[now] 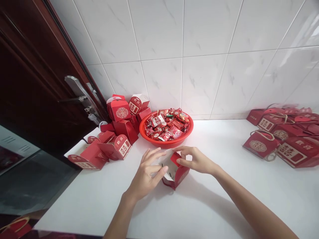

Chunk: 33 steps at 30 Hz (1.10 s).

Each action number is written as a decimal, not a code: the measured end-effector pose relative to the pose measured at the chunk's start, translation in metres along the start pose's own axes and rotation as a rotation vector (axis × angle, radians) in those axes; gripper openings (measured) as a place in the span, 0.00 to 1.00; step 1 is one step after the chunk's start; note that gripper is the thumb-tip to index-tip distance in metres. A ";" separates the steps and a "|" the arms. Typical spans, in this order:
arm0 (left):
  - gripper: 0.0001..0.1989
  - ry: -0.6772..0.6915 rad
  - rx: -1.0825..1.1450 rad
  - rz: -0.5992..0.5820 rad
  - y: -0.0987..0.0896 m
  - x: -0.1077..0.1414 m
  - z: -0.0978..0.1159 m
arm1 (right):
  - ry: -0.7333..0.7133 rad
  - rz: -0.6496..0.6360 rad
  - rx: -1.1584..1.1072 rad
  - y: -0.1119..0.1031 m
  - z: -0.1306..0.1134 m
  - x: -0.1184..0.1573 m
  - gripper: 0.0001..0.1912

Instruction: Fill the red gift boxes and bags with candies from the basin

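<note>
Standing on the tabletop [94, 202] in the head view, an open red box [181, 174] has the left grip [145, 173], fingers spread, at its left side and the right grip [198, 160] curled at its flap [175, 159]; whether that one pinches, I cannot tell. A basin [167, 144] of sweets [171, 125] sits just behind.

Between the fingers [159, 175], the box [182, 175] is smooth paperboard; beyond them, the basin [171, 144] is plastic, wrappers [158, 120] glossy, wall tiles [206, 30] glazed.
</note>
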State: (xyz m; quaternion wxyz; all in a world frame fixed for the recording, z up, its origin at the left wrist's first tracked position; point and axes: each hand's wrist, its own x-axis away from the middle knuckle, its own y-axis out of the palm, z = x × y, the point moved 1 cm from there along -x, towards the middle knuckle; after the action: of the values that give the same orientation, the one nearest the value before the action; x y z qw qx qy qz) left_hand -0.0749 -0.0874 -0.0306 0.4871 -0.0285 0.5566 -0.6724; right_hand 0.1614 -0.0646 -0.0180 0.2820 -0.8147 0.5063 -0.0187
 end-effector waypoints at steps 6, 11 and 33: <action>0.11 -0.112 0.000 -0.089 -0.005 0.001 -0.006 | -0.024 -0.310 0.204 -0.012 -0.006 0.006 0.12; 0.15 -0.132 0.027 -0.147 -0.003 0.008 -0.007 | -0.037 -0.391 0.349 -0.011 -0.015 0.009 0.21; 0.27 -0.242 0.120 -0.358 0.025 0.011 -0.019 | 0.436 -0.269 0.301 -0.052 0.014 0.013 0.40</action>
State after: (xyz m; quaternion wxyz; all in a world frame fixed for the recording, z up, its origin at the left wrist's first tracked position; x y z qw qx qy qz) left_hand -0.0760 -0.0787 -0.0623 0.4241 -0.1786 0.4391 -0.7717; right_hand 0.2143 -0.0523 -0.0079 0.2793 -0.8004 0.4339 -0.3052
